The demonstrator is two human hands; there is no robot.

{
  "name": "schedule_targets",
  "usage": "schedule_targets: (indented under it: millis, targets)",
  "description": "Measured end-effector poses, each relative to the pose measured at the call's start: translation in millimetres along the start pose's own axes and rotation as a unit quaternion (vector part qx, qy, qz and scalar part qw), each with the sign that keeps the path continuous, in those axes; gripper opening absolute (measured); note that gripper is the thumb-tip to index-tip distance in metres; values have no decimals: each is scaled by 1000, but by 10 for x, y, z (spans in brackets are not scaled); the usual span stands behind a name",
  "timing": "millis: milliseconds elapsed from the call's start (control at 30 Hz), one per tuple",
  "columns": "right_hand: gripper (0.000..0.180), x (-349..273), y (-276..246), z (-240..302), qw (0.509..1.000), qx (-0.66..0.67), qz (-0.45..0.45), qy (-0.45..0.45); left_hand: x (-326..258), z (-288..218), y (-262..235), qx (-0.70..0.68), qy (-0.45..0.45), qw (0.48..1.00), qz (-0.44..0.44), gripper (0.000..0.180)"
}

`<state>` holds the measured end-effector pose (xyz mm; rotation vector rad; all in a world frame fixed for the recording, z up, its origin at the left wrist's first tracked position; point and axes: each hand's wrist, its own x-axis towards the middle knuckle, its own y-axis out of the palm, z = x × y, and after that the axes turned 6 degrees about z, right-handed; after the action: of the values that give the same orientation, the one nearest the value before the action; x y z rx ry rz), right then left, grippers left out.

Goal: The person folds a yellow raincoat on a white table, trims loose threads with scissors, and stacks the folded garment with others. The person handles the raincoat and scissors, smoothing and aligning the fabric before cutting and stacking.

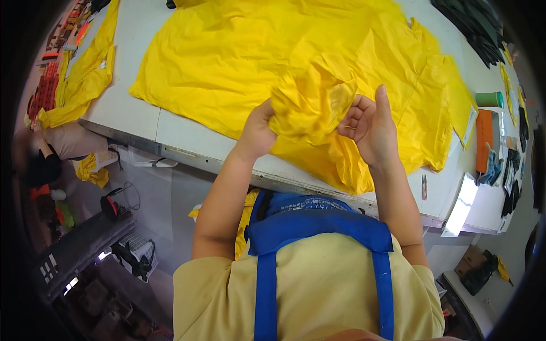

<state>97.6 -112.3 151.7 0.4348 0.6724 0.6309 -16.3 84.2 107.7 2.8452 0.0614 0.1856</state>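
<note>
A large yellow garment (pixel 222 62) of thin, creased fabric lies spread over the white table in front of me. One bunched part of it is lifted toward me between my hands. My left hand (pixel 257 129) grips the left side of this bunch, its fingers partly hidden behind the cloth. On the other side, my right hand (pixel 372 122) has its thumb raised and its fingers curled at the edge of the cloth. Whether those fingers pinch the fabric is hard to make out. A loose fold hangs below, over the table's near edge.
To the right stand a green thread spool (pixel 489 100) and an orange box-like piece (pixel 484 142). Small thread snips (pixel 424 187) lie near the front edge. Dark folded cloth (pixel 469 28) is at the far right. At the left, another person (pixel 42 156) sits beside more yellow fabric (pixel 94 74).
</note>
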Motion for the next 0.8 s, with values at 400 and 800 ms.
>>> schedule_targets:
  millis: [400,800]
  targets:
    - [14,-61,-145,-267,843,-501,-35,-191,-5,-266,430,-80,-125,983,112,47]
    - [34,-350,185,-588,762,-577,46,-289,113,142,147,521,-106,842,-91,21]
